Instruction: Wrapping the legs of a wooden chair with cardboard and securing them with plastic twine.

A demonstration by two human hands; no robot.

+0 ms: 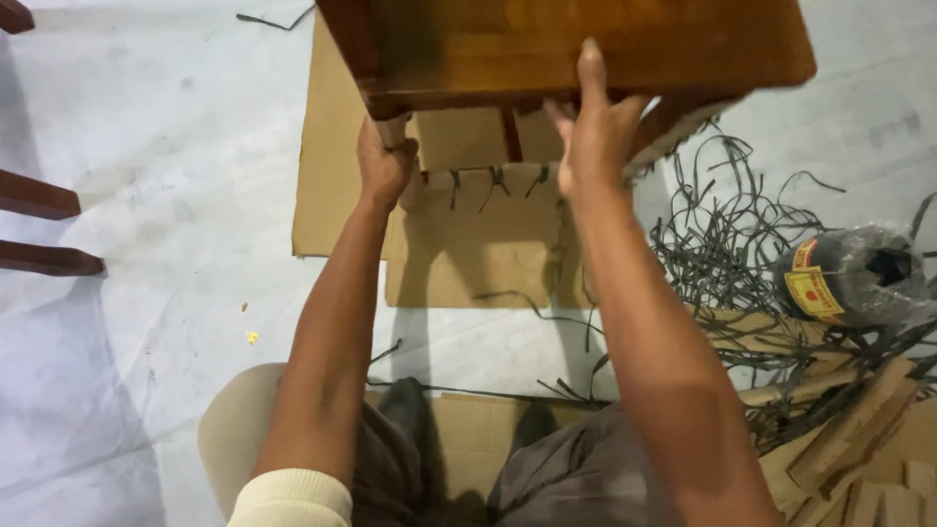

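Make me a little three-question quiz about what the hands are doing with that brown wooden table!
1. True or false: the left hand grips a leg of the wooden table.
2. What does the right hand touch? A) the table's top edge B) the strap roll C) the floor
3. Fill in: flat sheets of ______ lie on the floor under the table.

Key: 1 true; 2 A; 3 cardboard
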